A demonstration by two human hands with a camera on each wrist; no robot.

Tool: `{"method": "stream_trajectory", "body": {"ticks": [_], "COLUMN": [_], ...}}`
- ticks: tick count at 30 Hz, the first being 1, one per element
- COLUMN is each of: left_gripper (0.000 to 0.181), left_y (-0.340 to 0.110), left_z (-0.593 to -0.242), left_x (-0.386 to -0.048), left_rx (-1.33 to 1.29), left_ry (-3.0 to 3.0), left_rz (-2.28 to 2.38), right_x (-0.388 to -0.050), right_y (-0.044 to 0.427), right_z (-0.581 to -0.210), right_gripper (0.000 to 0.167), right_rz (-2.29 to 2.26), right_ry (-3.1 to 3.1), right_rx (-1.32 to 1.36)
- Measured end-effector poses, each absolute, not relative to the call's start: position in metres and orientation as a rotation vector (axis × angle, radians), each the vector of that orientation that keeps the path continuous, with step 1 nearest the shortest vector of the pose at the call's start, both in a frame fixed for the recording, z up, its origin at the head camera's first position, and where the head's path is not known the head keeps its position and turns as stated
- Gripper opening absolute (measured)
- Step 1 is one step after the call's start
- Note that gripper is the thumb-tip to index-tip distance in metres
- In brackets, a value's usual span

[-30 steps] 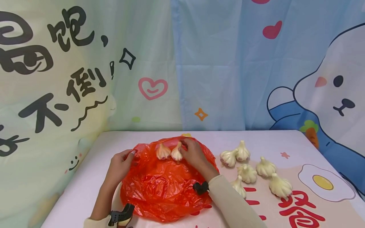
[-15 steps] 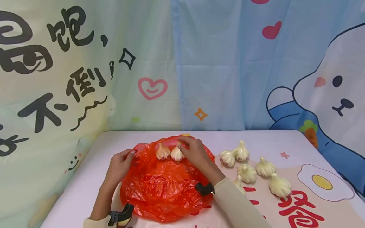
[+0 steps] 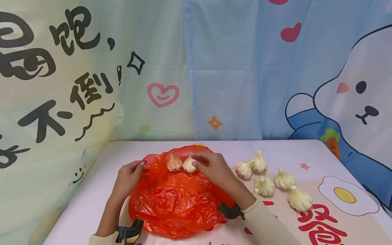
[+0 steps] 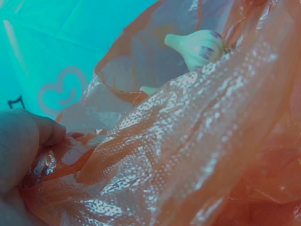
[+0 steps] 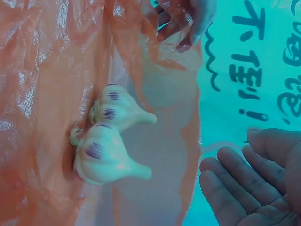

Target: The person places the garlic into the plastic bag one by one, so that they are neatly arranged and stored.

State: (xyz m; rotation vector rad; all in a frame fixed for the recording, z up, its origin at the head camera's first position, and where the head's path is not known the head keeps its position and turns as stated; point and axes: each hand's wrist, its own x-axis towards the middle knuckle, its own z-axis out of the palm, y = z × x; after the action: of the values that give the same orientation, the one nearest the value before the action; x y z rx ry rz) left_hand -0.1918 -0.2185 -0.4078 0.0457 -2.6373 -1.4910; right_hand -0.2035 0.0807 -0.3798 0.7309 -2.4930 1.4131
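fingers (image 5: 235, 165) of the right hand (image 3: 215, 166) are lying loosely extended, holding nothing, near two garlic bulbs (image 3: 174, 164) resting in the mouth of a red plastic bag (image 3: 171, 204); the left hand (image 3: 128, 177) is pinching its edge. the bag is looking flimsy, slick and easily torn, best held by gathered film; the bulbs are seeming light and firm, suiting a grip round the neck. "不倒!" is showing in black on the backdrop (image 3: 223, 85).

One of the hands (image 3: 215, 167) — the right — has released a garlic bulb (image 3: 188, 166) and drawn back rightward.
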Motion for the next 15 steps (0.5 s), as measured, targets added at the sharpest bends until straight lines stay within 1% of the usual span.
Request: {"method": "stream_trajectory", "body": {"ticks": [6, 15], "left_gripper": [0.036, 0.036], "left_y": [-0.218, -0.218], "left_z": [-0.407, -0.408], "left_x": [-0.192, -0.193], "left_rx": [0.055, 0.076], "left_ry": [-2.638, -2.647], "left_rz": [-1.503, -1.515], "right_x": [-0.187, -0.17], "right_y": [0.094, 0.119], "right_z": [-0.375, -0.38], "right_gripper": [0.029, 0.025], "right_rz": [1.389, 1.404], "right_ry": [-2.544, -2.562], "right_rx": [0.714, 0.76]}}
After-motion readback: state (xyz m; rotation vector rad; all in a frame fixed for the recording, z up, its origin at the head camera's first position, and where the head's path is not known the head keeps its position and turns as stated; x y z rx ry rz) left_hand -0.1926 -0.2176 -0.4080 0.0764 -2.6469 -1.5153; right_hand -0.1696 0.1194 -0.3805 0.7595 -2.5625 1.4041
